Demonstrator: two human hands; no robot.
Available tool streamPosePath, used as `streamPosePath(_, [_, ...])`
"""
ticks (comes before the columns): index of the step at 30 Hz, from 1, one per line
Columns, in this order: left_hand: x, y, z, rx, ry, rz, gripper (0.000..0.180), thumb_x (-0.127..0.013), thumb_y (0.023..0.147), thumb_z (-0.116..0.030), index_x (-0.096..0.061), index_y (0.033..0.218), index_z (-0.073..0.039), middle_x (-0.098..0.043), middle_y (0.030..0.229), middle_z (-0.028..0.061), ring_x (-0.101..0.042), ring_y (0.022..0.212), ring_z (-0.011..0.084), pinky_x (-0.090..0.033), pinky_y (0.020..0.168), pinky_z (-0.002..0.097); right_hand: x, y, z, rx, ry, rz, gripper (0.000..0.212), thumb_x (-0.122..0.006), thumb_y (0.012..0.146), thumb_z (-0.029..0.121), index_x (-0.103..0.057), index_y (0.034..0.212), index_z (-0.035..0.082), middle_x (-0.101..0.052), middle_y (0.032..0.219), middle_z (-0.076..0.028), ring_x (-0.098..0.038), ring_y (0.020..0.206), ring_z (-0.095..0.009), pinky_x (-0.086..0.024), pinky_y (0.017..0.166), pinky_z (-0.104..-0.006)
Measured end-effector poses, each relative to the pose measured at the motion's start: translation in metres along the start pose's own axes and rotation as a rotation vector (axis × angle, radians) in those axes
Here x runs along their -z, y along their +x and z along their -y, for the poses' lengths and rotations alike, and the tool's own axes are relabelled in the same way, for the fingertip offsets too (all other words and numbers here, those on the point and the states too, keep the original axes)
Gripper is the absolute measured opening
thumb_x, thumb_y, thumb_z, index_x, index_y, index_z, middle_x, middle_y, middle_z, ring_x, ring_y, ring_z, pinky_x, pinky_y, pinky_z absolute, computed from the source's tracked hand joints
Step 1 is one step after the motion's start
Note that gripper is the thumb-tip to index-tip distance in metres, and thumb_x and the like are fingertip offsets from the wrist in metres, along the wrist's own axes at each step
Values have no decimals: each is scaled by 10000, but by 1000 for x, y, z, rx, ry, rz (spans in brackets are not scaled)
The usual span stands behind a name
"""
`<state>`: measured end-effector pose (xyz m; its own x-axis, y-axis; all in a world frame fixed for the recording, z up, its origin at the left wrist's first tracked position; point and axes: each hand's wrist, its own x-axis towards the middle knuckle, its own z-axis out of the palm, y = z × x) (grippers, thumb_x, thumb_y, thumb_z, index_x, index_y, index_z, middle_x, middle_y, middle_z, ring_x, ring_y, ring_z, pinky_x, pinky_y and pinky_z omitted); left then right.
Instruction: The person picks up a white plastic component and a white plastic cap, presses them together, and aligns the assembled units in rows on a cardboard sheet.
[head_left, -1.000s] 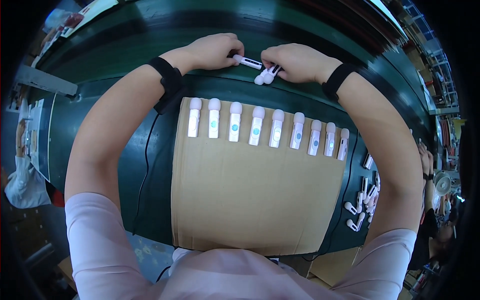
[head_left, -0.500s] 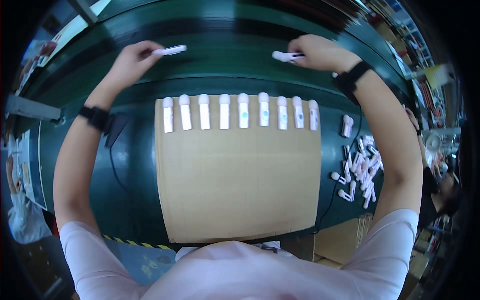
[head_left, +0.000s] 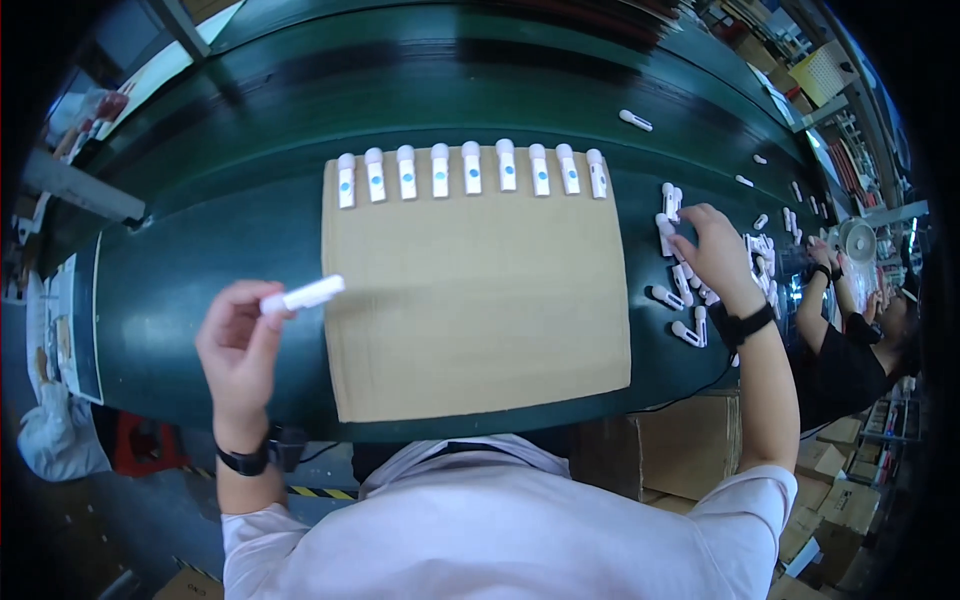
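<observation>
My left hand (head_left: 243,345) is left of the cardboard sheet (head_left: 470,320), pinching a small white stick-shaped plastic device (head_left: 302,295) with a rounded end between thumb and fingers. Near the cardboard's far edge stretches a row of similar white devices (head_left: 440,172), rounded ends pointing away, with blue round marks on their faces. My right hand (head_left: 722,255) reaches over loose devices at the right, its thumb and fingers apart beside one white device (head_left: 664,235). Whether it touches that device is hard to tell. More loose devices (head_left: 682,285) are scattered under and around this hand.
A dark green conveyor surface (head_left: 400,80) runs along the far side, with a single white device (head_left: 635,121) lying on it. Farther right, a person in black (head_left: 850,350) works beside a fan (head_left: 858,241). Cardboard boxes (head_left: 690,445) stand below the right edge.
Both hands have come back from the far side. My left hand still holds a device. My right hand has let go of its device and moved to the loose ones. The whole view has shifted.
</observation>
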<state>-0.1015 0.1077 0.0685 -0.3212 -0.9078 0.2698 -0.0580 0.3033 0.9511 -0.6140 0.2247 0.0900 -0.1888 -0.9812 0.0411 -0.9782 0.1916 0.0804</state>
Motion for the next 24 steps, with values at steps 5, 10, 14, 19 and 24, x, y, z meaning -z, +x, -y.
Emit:
streamPosePath(5, [-45, -51, -28, -48, -59, 26, 144, -695, 853, -1, -656, 984, 43, -679, 925, 104, -640, 822, 158, -495, 753, 262, 42, -56, 97, 276, 611, -221, 344, -714, 830, 85, -616, 1154, 21, -647, 1122, -138, -626, 1034, -278, -490, 892, -340])
streamPosePath(10, [-76, -61, -44, -241, -62, 219, 146, -710, 828, -3, -678, 966, 35, -691, 858, 134, -671, 751, 215, -514, 681, 292, 53, -104, 192, 450, 1066, -129, 376, -739, 776, 13, -618, 1130, -20, -674, 1023, -140, -651, 918, -265, -512, 811, -344])
streamPosePath(14, [-86, -68, -50, -207, -90, 254, 183, -747, 808, -30, -683, 970, 25, -691, 858, 130, -669, 746, 228, -518, 666, 305, 33, -103, 222, 481, 1189, -227, 348, -751, 747, -15, -641, 1077, -2, -673, 933, -122, -637, 821, -246, -498, 722, -335])
streamPosePath(19, [-88, -63, -49, -373, 63, 257, 267, -792, 801, -82, -667, 1007, 34, -688, 885, 135, -645, 770, 222, -497, 700, 312, 19, -100, 225, 476, 1280, -239, 314, -761, 732, -27, -655, 1024, 12, -654, 861, -112, -605, 747, -232, -466, 660, -326])
streamPosePath(24, [-85, -61, -37, -361, 105, 332, 304, -814, 785, -106, -672, 1017, 30, -692, 895, 128, -655, 772, 224, -504, 673, 315, 9, -95, 224, 506, 1248, -274, 303, -766, 727, -27, -657, 1006, 17, -643, 853, -104, -592, 736, -228, -455, 647, -318])
